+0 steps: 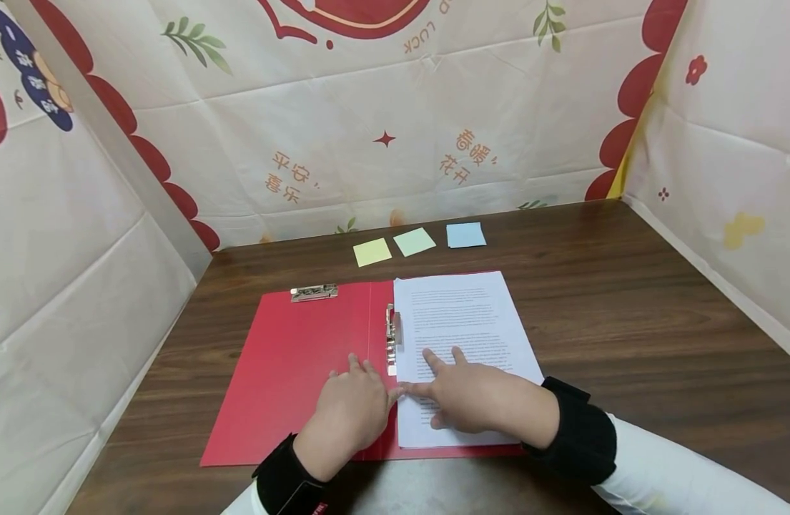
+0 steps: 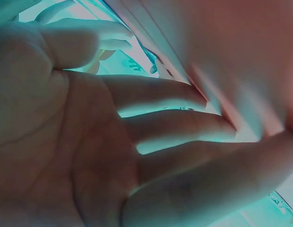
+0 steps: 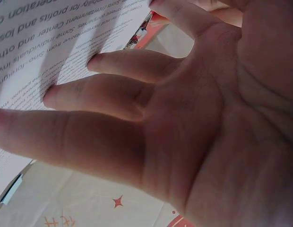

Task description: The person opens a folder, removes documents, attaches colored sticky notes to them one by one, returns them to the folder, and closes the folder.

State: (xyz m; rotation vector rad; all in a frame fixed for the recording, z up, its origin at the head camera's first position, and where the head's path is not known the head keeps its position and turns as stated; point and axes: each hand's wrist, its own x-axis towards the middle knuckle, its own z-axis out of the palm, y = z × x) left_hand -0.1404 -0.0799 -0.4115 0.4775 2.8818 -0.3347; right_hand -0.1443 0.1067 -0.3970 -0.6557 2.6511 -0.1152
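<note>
A red folder (image 1: 304, 336) lies spread on the table, a stack of printed paper (image 1: 459, 307) on its right side. Metal lever clip (image 1: 391, 340) runs along the spine at the stack's left edge. My left hand (image 1: 352, 411) rests its extended fingertips on the left cover, near the spine; its thumb reaches the paper's lower left edge. On the printed sheet, my right hand (image 1: 472, 397) touches the text with fingers spread straight, one fingertip meeting the left thumb. In the right wrist view, straight fingers (image 3: 104, 92) touch the page (image 3: 23, 75). Neither hand grips anything.
A second metal clip (image 1: 314, 292) sits at the top of the left cover. Behind the folder lie yellow (image 1: 372, 252), green (image 1: 415, 242) and blue sticky notes (image 1: 466, 234) on the brown wooden table (image 1: 626, 307). Printed white cloth (image 1: 369, 93) hangs at the back and sides.
</note>
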